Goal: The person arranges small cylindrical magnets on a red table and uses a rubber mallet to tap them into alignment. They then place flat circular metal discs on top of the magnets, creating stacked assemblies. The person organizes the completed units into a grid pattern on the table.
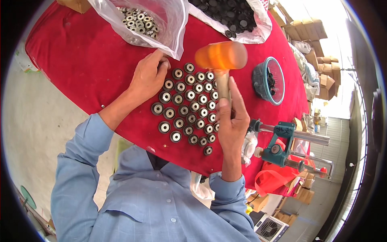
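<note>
My right hand (233, 121) is wrapped round the pale handle of a mallet (223, 55). The mallet's orange, see-through head is raised above the far side of several black round wheels (190, 95) with metal bearings in their centres, standing in loose rows on the red cloth. At the far left of these rows, my left hand (150, 74) is closed, thumb and fingers bent together. Its fingertips lie by the edge of a clear plastic bag (171, 38), and what they hold, if anything, is hidden. Loose metal bearings (141, 22) fill that bag.
A white bag (262, 30) of black round parts (229, 14) lies at the far side. To the right stand a blue plastic basket (262, 82) with black pieces and a teal metal clamp (281, 143) at the table edge. A red bag (274, 177) hangs below; cardboard boxes (306, 30) are stacked beyond.
</note>
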`<state>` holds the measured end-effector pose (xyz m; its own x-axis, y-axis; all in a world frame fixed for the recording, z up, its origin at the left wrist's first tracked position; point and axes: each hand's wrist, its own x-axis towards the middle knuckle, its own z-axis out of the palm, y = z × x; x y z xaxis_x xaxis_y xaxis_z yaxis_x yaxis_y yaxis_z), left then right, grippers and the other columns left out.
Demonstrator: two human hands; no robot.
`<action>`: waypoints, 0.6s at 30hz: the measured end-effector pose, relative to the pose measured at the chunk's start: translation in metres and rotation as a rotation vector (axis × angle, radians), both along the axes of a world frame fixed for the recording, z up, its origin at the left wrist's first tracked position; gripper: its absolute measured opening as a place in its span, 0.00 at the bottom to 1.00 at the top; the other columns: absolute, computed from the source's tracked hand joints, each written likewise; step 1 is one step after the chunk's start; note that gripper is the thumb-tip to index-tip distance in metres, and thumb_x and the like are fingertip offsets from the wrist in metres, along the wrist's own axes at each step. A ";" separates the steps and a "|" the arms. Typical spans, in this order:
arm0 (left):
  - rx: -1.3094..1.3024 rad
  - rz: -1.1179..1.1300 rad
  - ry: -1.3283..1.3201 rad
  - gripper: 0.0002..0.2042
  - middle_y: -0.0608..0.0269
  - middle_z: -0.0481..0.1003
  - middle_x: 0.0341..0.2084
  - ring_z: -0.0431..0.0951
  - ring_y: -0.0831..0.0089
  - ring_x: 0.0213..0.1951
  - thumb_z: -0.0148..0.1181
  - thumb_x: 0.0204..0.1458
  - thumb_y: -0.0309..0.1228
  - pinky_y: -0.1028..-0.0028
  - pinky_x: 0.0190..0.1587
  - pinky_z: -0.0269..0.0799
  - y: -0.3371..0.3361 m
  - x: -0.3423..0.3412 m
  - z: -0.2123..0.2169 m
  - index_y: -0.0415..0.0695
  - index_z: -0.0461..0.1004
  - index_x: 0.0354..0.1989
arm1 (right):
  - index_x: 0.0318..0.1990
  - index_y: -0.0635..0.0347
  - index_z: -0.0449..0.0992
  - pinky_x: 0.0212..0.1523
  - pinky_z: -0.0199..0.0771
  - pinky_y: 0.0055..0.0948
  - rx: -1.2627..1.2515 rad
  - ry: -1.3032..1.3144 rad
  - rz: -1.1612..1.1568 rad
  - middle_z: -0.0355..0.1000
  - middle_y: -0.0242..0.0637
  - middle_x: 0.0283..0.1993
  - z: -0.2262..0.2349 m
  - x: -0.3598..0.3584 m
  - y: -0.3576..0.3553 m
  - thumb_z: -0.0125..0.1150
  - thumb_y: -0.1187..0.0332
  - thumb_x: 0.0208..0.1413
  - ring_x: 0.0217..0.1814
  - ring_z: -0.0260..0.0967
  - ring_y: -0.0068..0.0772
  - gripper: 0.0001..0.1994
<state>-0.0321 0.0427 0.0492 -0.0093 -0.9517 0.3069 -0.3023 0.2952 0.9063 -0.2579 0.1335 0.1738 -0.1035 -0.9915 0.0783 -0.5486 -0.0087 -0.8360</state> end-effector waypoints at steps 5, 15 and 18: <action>0.050 0.007 0.041 0.14 0.57 0.81 0.35 0.81 0.71 0.39 0.54 0.68 0.20 0.67 0.45 0.76 -0.002 -0.002 0.007 0.38 0.77 0.59 | 0.76 0.58 0.71 0.60 0.79 0.34 0.010 0.193 0.045 0.82 0.53 0.61 -0.031 0.001 -0.013 0.58 0.75 0.70 0.57 0.83 0.34 0.27; 0.145 -0.052 0.351 0.19 0.57 0.85 0.46 0.81 0.72 0.47 0.49 0.73 0.34 0.68 0.56 0.75 -0.018 0.006 -0.017 0.33 0.81 0.56 | 0.73 0.55 0.75 0.50 0.82 0.36 -0.081 0.266 0.208 0.83 0.53 0.56 -0.025 0.015 0.031 0.61 0.77 0.68 0.45 0.83 0.36 0.26; 0.148 -0.045 0.316 0.19 0.57 0.85 0.46 0.81 0.72 0.47 0.48 0.73 0.34 0.68 0.55 0.75 -0.015 0.006 -0.009 0.33 0.81 0.57 | 0.74 0.54 0.74 0.50 0.82 0.35 0.005 0.187 0.185 0.84 0.51 0.52 -0.019 0.010 0.028 0.62 0.78 0.67 0.45 0.83 0.37 0.27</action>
